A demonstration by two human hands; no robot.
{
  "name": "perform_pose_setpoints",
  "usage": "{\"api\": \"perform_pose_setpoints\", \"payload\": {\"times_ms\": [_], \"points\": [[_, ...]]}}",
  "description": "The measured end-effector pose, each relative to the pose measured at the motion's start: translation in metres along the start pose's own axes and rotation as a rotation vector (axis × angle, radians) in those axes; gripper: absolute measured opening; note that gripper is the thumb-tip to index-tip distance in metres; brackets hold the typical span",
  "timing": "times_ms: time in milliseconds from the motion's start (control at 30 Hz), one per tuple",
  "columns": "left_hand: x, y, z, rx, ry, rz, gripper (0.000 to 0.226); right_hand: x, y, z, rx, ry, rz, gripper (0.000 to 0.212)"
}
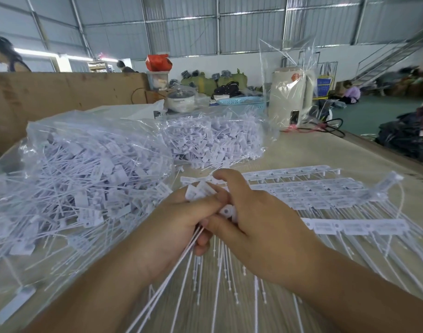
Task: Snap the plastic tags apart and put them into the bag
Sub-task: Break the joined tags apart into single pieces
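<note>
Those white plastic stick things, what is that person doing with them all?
The person is breaking tags off joined strips. Both hands, the left hand and right hand, grip a bunch of white tags together above the table. To the left lies a clear bag stuffed with loose tags, with a second heap behind it. To the right, joined strips lie flat, not yet snapped apart.

Two hands, left hand (172, 227) and right hand (260, 227), at the desk (325, 150) middle. Two clear bags of loose tags: one bag (85, 169) left of the hands, second bag (212, 138) behind. One kettle (289, 97) far side. Tags too many to count.
</note>
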State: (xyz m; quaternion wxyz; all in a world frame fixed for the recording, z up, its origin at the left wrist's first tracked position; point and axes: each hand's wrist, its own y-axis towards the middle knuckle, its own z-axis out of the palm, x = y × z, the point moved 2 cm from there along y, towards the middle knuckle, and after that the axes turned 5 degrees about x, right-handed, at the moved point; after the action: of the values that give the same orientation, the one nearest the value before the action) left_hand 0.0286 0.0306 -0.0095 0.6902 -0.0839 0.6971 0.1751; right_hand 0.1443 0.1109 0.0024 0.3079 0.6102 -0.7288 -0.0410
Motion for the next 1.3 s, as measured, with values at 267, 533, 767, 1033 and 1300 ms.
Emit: {"api": "perform_pose_setpoints", "payload": {"times_ms": [267,533,767,1033,1300], "points": [[-0.003,0.006,-0.020,-0.035,0.024,-0.007,0.031,-0.010,0.004,-0.015,0.058,-0.058,0.106,0.050],[-0.002,0.004,-0.024,0.096,0.236,-0.050,0.013,-0.018,0.005,0.001,0.263,-0.052,0.064,0.028],[-0.003,0.005,-0.023,0.099,0.247,-0.026,0.014,-0.020,0.005,-0.001,0.229,0.114,-0.007,0.023],[-0.006,0.004,-0.015,-0.089,0.121,0.025,0.029,-0.018,0.006,-0.001,0.150,0.096,0.009,0.016],[0.004,0.010,-0.024,-0.207,0.069,0.010,0.023,-0.005,0.004,0.008,-0.031,-0.041,0.061,0.021]]}}
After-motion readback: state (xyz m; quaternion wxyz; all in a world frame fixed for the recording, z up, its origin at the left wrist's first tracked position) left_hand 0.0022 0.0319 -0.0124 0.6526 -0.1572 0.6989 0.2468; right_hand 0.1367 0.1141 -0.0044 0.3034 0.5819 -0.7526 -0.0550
